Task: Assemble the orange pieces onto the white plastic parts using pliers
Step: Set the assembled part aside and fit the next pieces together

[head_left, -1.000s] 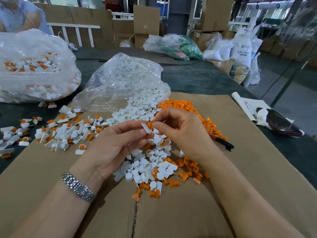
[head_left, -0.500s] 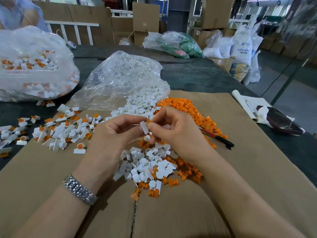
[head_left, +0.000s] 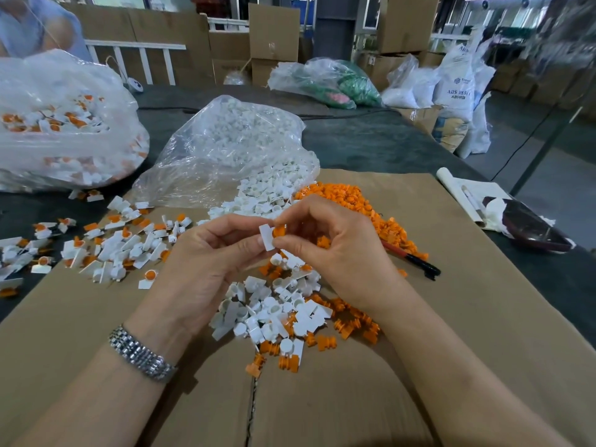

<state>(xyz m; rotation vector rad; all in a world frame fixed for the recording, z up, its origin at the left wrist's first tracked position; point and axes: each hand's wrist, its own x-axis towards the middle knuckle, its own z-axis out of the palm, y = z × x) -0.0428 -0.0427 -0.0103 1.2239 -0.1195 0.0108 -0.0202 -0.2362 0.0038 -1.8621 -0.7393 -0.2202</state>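
Observation:
My left hand (head_left: pixel 206 266) pinches a small white plastic part (head_left: pixel 266 237) by its flat tab. My right hand (head_left: pixel 332 250) pinches an orange piece (head_left: pixel 279 230) and holds it against that white part. Below the hands lies a loose heap of white parts (head_left: pixel 274 314) mixed with orange pieces (head_left: pixel 351 324). A bigger heap of orange pieces (head_left: pixel 348 201) lies behind my right hand. Pliers (head_left: pixel 416 261) with red and black handles lie on the cardboard to the right, partly hidden by my right hand.
A clear bag of white parts (head_left: pixel 225 150) lies open behind the hands. Assembled white-and-orange parts (head_left: pixel 116 243) are scattered at the left, and more fill a bag (head_left: pixel 61 124) at far left. Cardboard (head_left: pixel 451 317) covers the table. A person (head_left: pixel 35 27) sits at top left.
Both hands have stayed together over the heap, lifting slightly. The orange piece now sits higher against the white part's top.

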